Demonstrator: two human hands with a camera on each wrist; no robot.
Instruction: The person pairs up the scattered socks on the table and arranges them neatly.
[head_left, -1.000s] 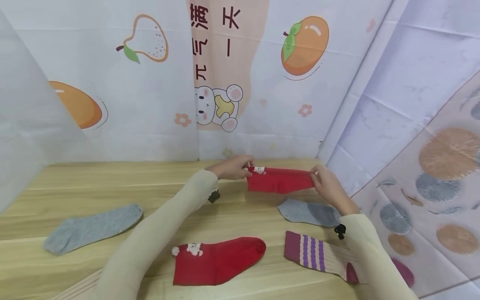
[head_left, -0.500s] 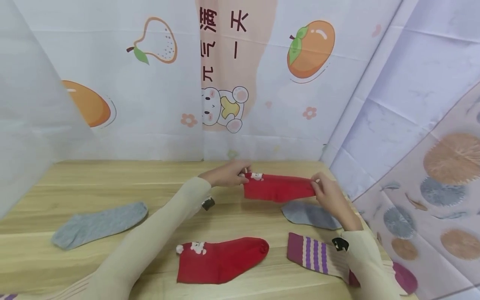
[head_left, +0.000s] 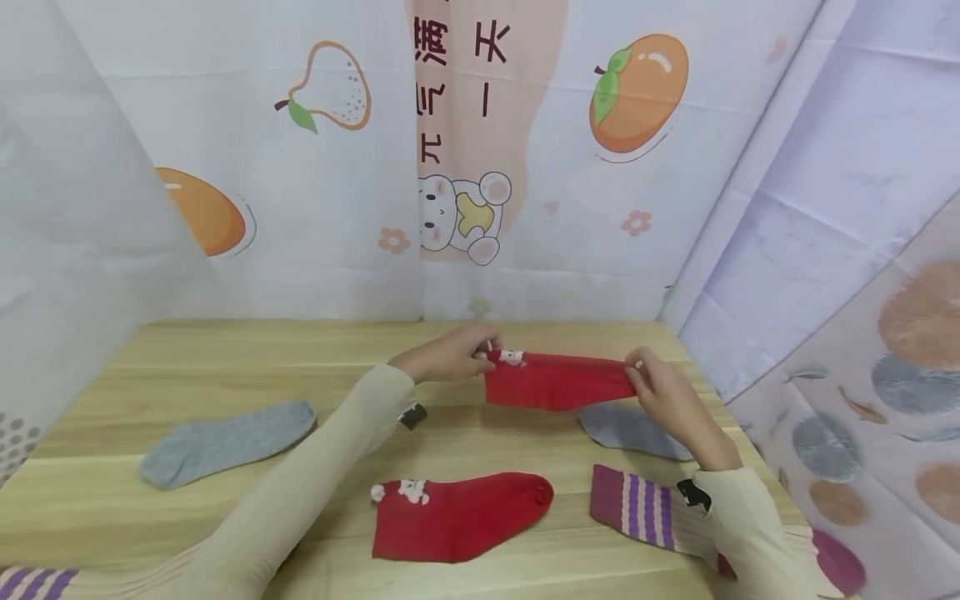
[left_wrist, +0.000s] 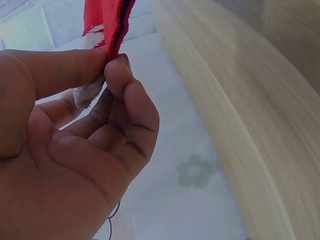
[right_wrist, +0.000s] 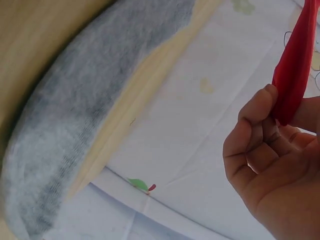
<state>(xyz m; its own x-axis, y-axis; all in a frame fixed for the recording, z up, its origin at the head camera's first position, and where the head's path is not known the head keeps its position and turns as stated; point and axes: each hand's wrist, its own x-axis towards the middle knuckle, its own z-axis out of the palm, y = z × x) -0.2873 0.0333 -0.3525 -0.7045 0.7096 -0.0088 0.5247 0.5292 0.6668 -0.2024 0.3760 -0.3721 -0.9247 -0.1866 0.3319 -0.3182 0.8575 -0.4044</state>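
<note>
Above the back of the table, a red sock (head_left: 558, 382) with a white animal patch is stretched level between both hands. The left hand (head_left: 453, 353) pinches its cuff corner by the white pompom (left_wrist: 89, 94), thumb against fingertips in the left wrist view. At the other end, the right hand (head_left: 666, 395) pinches the toe; the red fabric (right_wrist: 296, 70) rises from between its thumb and fingers. A matching red sock (head_left: 457, 517) lies flat at the front middle. Just below the right hand rests a grey sock (head_left: 633, 432), partly hidden by the held one.
Another grey sock (head_left: 228, 442) lies on the left of the wooden table (head_left: 315, 533). A striped purple-and-cream sock (head_left: 633, 508) sits at the front right under the right sleeve; a similar one (head_left: 37, 583) shows at the front left. Printed curtains (head_left: 315, 217) hang behind.
Both hands keep hold of the stretched red sock, which has come slightly lower and nearer. The whole head view has shifted, so the scene sits further right. The socks on the table lie as before.
</note>
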